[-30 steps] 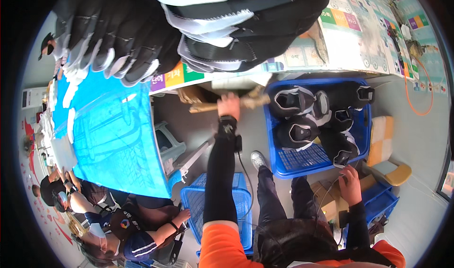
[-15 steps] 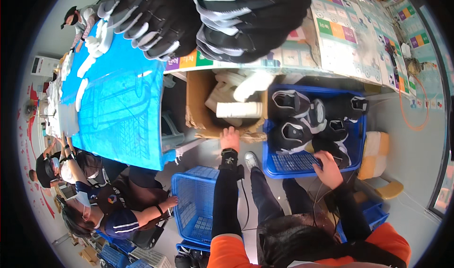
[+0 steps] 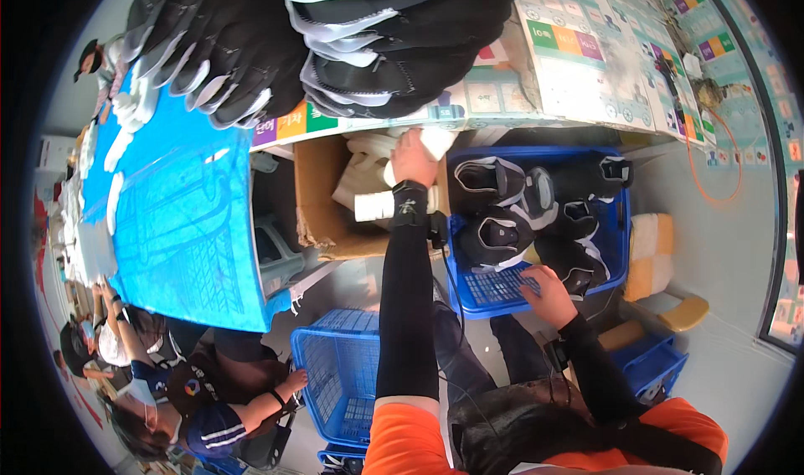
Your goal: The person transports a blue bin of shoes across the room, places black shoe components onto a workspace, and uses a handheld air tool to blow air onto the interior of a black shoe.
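My left hand (image 3: 414,163) reaches into a cardboard box (image 3: 316,192) under the table edge. Its fingers curl over a white shoe sole (image 3: 438,141), and the hand covers part of it. More white soles (image 3: 373,207) lie loose in the box around my wrist. To the right stands a blue plastic basket (image 3: 474,309) with several black-and-white shoes (image 3: 500,232) in it. Over the basket's near side hovers my right hand (image 3: 548,297), open and empty, with its fingers apart, close to the shoes.
Stacked black shoe uppers (image 3: 368,48) overhang the table's front. A blue-covered table (image 3: 184,232) with white soles stands left. Another blue basket (image 3: 339,366) sits by my left arm, a co-worker's hand (image 3: 293,383) at its edge. A padded stool (image 3: 649,257) is at right.
My left hand has gone from the box's near edge deep into it, onto a white sole. My right hand has let go of the basket rim. The view has shifted a little to the right.
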Available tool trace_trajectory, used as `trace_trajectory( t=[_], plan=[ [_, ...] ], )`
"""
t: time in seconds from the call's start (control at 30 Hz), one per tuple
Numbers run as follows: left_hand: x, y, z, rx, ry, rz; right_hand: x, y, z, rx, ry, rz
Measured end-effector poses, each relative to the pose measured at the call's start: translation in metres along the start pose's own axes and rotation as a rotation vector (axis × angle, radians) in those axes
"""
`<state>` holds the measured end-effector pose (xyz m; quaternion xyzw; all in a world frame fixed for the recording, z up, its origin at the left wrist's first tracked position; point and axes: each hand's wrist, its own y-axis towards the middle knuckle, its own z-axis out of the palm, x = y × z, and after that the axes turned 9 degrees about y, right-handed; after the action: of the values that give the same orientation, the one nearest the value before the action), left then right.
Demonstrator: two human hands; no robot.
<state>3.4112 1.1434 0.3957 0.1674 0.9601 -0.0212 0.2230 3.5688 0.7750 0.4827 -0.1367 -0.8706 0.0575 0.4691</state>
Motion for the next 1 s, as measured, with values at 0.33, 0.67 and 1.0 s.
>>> trace_trajectory(
  t=[0.33,0.67,1.0],
  plan=[
    [0.064,-0.084,0.032,-0.007,-0.172,-0.043,0.021,0.230,0.062,-0.225,0.733,0.047],
    [0.022,-0.225,-0.149,-0.023,-1.472,-0.604,0.188,0.135,0.058,-0.193,0.430,-0.148],
    [0.132,-0.349,-0.271,-0.365,-1.421,-0.682,0.246,0.069,0.119,0.672,0.483,-0.530]
  ],
)
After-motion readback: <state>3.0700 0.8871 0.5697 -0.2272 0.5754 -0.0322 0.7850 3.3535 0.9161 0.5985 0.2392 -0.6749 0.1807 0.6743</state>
